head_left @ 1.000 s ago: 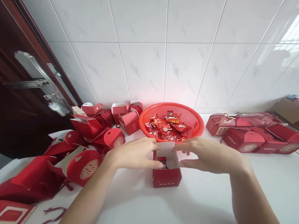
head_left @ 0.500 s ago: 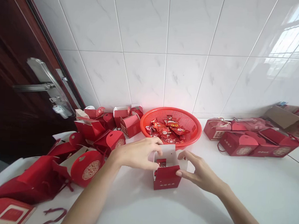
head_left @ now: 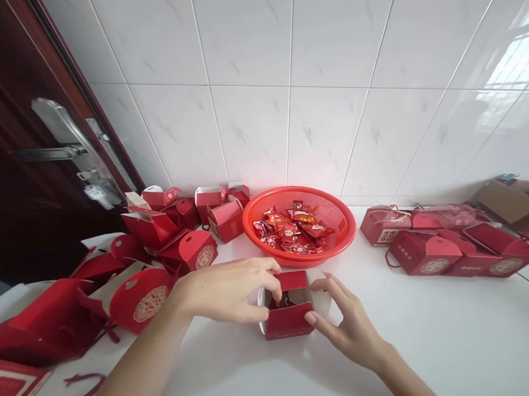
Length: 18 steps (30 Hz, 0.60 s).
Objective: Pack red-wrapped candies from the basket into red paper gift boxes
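Note:
A small red box (head_left: 289,322) stands on the white tabletop in front of me, its front and back flaps leaning inward over a gap. Dark red wrapped sweets (head_left: 286,299) show inside it. My left hand (head_left: 236,289) is at the box's left side, thumb and fingers apart, fingertips at the opening and side flap. On the right side, my right hand (head_left: 344,313) has its thumb on the front panel and its fingers by the white side flap, spread. Just behind the box sits a red plastic basket (head_left: 296,261) with several red-wrapped sweets (head_left: 289,226).
Several open red boxes (head_left: 150,230) crowd the left side, with a dark cord (head_left: 85,384) near the front. Closed red boxes (head_left: 426,256) and a brown carton (head_left: 506,204) stand at the right. A tiled wall and a door are behind.
The box's back flap has folded forward, showing its red outside, and the front flap leans further in. Both hands have shifted slightly down, and the view has moved a little.

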Available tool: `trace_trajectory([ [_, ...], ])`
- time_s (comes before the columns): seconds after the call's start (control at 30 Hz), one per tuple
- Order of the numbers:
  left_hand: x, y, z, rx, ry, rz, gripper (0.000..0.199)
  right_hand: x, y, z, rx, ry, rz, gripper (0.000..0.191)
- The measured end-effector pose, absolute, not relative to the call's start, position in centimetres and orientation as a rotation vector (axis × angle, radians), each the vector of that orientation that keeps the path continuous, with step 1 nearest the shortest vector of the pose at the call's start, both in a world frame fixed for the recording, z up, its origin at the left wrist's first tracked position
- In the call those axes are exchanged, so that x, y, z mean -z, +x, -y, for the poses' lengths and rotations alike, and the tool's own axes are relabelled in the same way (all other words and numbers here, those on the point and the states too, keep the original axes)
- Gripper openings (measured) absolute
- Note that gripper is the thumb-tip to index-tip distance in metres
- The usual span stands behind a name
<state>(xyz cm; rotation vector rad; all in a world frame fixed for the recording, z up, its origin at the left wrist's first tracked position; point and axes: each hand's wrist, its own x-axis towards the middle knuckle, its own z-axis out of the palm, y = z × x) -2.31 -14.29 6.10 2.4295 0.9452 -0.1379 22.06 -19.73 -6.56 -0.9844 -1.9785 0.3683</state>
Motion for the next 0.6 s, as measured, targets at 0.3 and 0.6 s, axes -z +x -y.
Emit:
trace_trajectory([
  [0.3, -5.9, -2.15, 13.83, 0.183, 2.43, -0.982, 0.014, 6.79, 21.99, 20.07, -0.394, -1.044, 1.967, 0.014],
  [0.6, -5.72, -1.94, 13.43, 0.207, 2.423, -0.959, 0.034, 7.6, 21.47, 20.1, -0.315, -1.132, 1.849, 0.045],
])
